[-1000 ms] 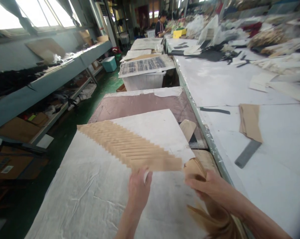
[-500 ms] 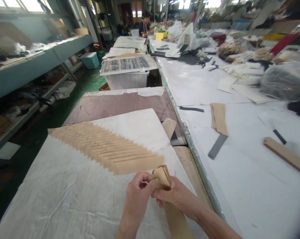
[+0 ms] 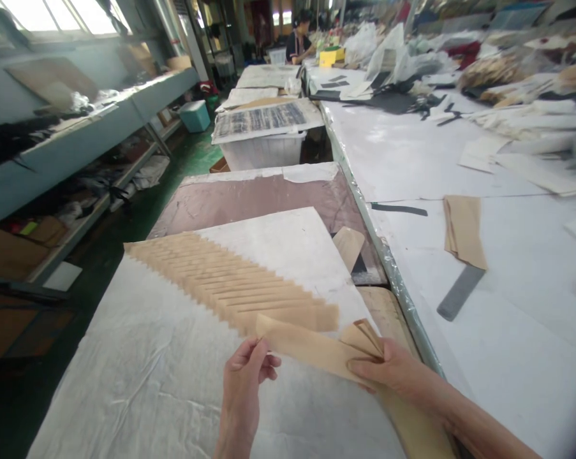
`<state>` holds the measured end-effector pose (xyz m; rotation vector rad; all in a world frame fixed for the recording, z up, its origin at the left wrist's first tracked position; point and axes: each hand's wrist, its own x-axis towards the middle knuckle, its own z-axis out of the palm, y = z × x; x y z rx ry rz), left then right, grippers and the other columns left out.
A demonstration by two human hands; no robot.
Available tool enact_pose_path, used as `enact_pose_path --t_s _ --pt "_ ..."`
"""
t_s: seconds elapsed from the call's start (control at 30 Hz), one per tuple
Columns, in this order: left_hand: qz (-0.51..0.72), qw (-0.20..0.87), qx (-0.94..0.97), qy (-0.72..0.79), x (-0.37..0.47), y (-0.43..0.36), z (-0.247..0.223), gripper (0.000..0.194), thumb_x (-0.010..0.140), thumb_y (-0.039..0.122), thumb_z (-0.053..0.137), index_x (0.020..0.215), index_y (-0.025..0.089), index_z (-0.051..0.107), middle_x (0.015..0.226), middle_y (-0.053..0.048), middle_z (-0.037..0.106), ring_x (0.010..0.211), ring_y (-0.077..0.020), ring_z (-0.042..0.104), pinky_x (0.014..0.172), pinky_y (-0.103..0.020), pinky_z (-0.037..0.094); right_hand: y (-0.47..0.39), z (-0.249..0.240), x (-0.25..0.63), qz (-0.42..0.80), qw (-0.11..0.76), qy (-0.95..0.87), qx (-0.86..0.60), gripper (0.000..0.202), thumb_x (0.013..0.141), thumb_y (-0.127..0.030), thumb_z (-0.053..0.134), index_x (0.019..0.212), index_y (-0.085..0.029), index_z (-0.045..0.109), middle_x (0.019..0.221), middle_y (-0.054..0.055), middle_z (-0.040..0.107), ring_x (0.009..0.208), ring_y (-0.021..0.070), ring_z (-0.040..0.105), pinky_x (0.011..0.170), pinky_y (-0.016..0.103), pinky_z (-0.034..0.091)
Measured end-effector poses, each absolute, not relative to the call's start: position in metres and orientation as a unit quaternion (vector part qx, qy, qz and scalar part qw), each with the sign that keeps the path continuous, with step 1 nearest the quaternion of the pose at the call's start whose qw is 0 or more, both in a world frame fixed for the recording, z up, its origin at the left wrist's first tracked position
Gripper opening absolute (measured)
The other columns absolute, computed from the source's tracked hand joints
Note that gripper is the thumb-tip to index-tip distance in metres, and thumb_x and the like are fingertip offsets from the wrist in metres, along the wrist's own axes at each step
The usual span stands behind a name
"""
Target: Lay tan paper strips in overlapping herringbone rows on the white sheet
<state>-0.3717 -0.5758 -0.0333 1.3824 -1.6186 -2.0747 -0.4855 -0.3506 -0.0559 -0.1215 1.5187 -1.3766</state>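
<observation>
My left hand (image 3: 243,376) and right hand (image 3: 388,370) each pinch one flat tan paper strip (image 3: 307,347). Its long axis runs ten to four o'clock. The fanned row of tan strips (image 3: 225,287) lies just beyond, at twelve.

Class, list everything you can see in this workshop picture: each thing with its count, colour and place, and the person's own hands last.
tan strip: one, held between both hands
bundle of strips: several, tan, in right hand
fanned row of strips: many, tan, on white sheet
white sheet: one, near table
brown board: one, behind sheet
grey bar: one, right table
tan stack: one, right table
teal bin: one, floor
co-worker: one, far end
left hand: pinching strip's end
right hand: gripping bundle
</observation>
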Motion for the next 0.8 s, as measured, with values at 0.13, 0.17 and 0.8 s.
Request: enact_pose_path --t_s 0.13,0.17,0.8 --pt "-0.652 0.078 0.477 -0.584 -0.368 -0.592 -0.052 0.03 0.067 0.039 0.07 0.078 0.015 0.056 0.067 -0.002 0.065 0.05 -0.0126 0.06 0.039 -0.019 0.041 -0.347 -0.064 -0.506 -0.512 0.44 0.737 -0.034 0.031 0.072 -0.047 0.063 0.075 -0.016 0.062 0.061 0.002 0.061 0.055 0.015 0.053 0.052 0.025 0.04" --pt "-0.64 0.069 0.478 -0.598 -0.369 -0.595 -0.057 0.03 0.068 0.039 0.069 0.077 0.015 0.054 0.066 -0.002 0.066 0.048 -0.0134 0.061 0.037 -0.019 0.041 -0.349 -0.065 -0.51 -0.486 0.416 0.768 -0.032 0.032 0.073 -0.048 0.062 0.067 -0.017 0.06 0.058 0.002 0.06 0.055 0.0155 0.053 0.053 0.026 0.04" --pt "-0.557 0.036 0.517 -0.649 -0.38 -0.605 -0.074 0.022 0.075 0.039 0.053 0.07 0.017 0.05 0.046 0.003 0.058 0.032 -0.0104 0.05 0.027 -0.017 0.032 -0.374 -0.084 -0.518 -0.346 0.323 0.881 -0.003 0.038 0.076 -0.055 0.056 0.067 -0.019 0.064 0.048 0.003 0.059 0.048 0.0194 0.055 0.052 0.031 0.036"
